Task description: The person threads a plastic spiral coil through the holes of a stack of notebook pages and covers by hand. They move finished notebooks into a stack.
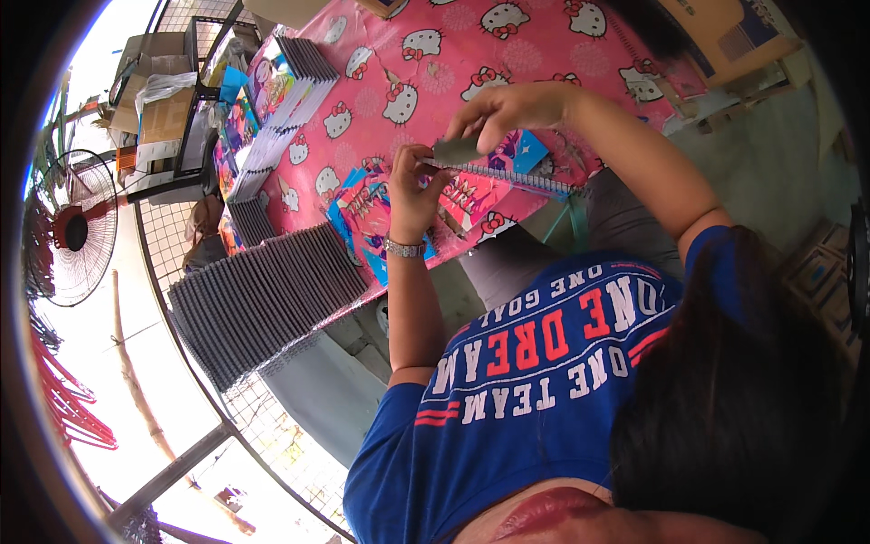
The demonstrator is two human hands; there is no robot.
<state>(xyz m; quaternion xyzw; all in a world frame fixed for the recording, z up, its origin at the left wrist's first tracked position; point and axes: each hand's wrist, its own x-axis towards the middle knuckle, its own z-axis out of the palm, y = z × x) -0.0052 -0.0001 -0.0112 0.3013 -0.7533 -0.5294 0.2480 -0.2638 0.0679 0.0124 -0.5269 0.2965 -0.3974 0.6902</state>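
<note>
At the table's near edge lies a colourful spiral notebook (pixel 471 192) with a pink and blue printed cover. Its wire coil (pixel 521 175) runs along one side. My left hand (pixel 415 192), with a metal watch on the wrist, pinches the left end of the coiled edge. Above that edge my right hand (pixel 518 111) is closed on a dark, flat, greyish piece (pixel 460 151). What this piece is, I cannot tell. Its lower edge is close to the coil; whether it touches is unclear.
A pink table cover (pixel 435 82) with cartoon cat faces spreads ahead. Dark-coiled notebooks (pixel 272 290) form a long row at left, with another stack (pixel 281 118) behind. A cardboard box (pixel 725 41) stands far right. A fan (pixel 74 227) and wire mesh are at left.
</note>
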